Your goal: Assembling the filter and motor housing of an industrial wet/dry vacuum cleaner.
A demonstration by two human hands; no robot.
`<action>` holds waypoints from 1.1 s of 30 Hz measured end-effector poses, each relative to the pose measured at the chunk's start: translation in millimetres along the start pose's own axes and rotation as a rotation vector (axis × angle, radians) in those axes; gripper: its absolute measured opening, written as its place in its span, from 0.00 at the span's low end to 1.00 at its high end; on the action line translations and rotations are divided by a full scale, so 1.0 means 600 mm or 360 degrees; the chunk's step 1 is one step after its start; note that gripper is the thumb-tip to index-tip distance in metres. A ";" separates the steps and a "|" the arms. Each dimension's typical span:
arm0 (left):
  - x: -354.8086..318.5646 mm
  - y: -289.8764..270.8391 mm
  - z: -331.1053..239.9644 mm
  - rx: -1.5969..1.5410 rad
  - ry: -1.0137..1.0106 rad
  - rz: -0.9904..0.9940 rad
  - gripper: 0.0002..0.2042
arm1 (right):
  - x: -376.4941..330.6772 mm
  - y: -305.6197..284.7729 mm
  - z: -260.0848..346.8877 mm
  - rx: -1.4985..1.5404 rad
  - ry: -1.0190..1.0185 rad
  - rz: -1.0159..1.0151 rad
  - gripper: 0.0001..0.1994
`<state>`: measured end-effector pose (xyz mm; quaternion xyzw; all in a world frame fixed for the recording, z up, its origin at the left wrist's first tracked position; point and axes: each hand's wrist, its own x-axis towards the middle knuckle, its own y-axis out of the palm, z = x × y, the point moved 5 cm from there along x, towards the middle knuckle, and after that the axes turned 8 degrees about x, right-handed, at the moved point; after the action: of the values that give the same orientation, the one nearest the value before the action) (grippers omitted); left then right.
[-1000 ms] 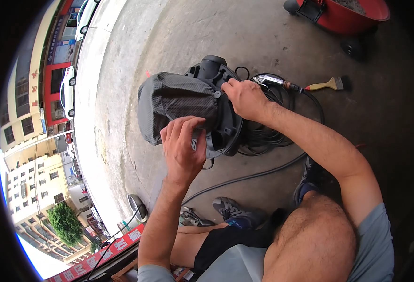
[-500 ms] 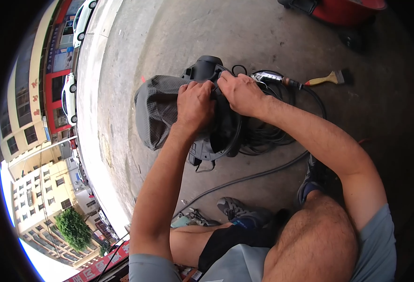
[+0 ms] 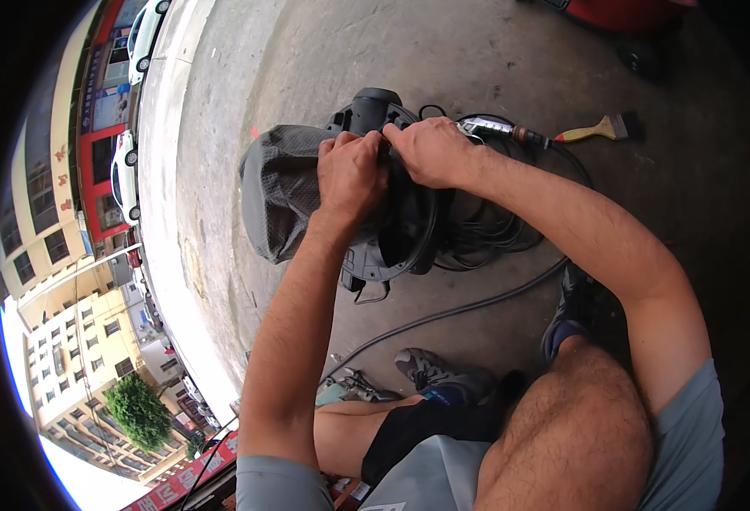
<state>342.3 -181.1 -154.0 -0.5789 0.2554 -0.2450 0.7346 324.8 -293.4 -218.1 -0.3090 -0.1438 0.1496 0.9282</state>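
Note:
A grey mesh-cloth bag point(image 3: 283, 183) bulges over the left side of a dark round machine point(image 3: 375, 106), which looks like the head of a vacuum cleaner. Around the cloth's right edge, the fingers of my left hand point(image 3: 353, 177) are curled and closed. My right hand point(image 3: 430, 153) meets it at the machine's rim, thumb and fingers pinched together. Whatever sits between the right fingertips is hidden. Below the hands, a dark curved rim and a wire latch point(image 3: 373, 294) show on the machine's near side.
Coiled black cable point(image 3: 481, 243) lies right of the machine, beside a silver air-tool fitting point(image 3: 490, 126). Farther right is a paintbrush point(image 3: 596, 129) with a yellow handle. A grey hose point(image 3: 443, 319) crosses the concrete before my shoes point(image 3: 443, 375). Something red point(image 3: 630, 13) stands far right.
Both hands stay at the rim where cloth and machine meet. The right fingertips have come slightly closer to the left ones. The whole view has shifted a little.

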 end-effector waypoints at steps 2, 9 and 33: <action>-0.001 0.001 0.001 -0.0002 -0.0014 0.0028 0.15 | 0.005 0.004 -0.007 0.0015 0.0106 0.0056 0.11; -0.008 -0.003 -0.003 -0.0047 -0.0004 -0.0076 0.17 | 0.018 -0.014 -0.001 0.0068 0.0210 0.0225 0.15; -0.002 -0.007 -0.015 -0.0024 -0.0089 0.0036 0.11 | 0.010 -0.056 -0.028 0.0228 0.0551 0.0414 0.13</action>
<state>334.8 -187.8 -151.6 -0.5880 0.2431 -0.2186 0.7398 342.6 -326.0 -209.5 -0.2793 0.0698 0.2227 0.9314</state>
